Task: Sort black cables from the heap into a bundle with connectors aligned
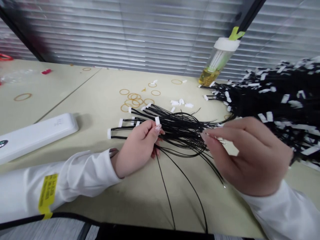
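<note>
A bundle of thin black wires point(177, 128) lies across the middle of the table, with white connectors point(109, 133) on its left ends. My left hand point(140, 143) pinches a small white connector point(157, 120) between thumb and index finger, over the bundle; two black wires point(186, 178) trail from beneath it toward the front edge. At the bundle's right end, my right hand point(246, 155) has thumb and index finger pressed together at the bare wire tips. Whether a wire is between those fingertips is too small to tell.
A large pile of black wires with white connectors point(275, 96) fills the right side. A clear tube with a white cap point(217, 61) leans at the back. Rubber bands point(135, 97) and loose white connectors point(181, 102) lie behind the bundle. A white power bank point(37, 135) sits left.
</note>
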Tool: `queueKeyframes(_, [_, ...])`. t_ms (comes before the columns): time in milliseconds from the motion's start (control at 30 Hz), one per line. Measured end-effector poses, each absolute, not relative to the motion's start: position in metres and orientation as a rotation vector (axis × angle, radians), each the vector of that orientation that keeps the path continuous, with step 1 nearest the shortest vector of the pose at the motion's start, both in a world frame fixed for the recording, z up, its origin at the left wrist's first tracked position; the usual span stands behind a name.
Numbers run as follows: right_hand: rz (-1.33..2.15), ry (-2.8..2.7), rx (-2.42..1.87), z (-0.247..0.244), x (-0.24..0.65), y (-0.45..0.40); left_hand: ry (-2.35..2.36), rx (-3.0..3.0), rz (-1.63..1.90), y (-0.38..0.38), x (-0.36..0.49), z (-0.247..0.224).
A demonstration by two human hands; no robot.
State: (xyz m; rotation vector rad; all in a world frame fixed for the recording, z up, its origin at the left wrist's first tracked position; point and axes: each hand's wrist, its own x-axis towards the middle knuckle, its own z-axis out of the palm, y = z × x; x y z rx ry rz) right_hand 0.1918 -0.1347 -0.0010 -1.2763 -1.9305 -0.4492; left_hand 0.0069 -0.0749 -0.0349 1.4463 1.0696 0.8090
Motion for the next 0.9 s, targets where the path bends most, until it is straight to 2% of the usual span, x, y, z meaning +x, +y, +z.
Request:
queueKeyframes(167, [0.143,-2.388,-1.359,-0.007,0.184,-0.143,1.065,1.334,0.874,-0.071,0.009,-0.039])
queueKeyframes(267, [0.288,-2.449,-1.451,-0.016,0.181,-0.141,1.065,1.322,0.86,-0.072,0.01,-0.041])
queueKeyframes(433, [0.329,-2.358,-1.516,-0.016,0.18,-0.138,1.06,1.305,0.827,-0.072,0.01,-0.042])
queueKeyframes(700, [0.054,-2.372,-1.613,-0.014,0.186,-0.141,1.075,1.267,0.839,-0.073,0.01,-0.042])
queueKeyframes(900, [0.289,-2.33,-1.441,0.001,0.18,-0.155,1.091,1.201,0.863,-0.075,0.011,-0.042])
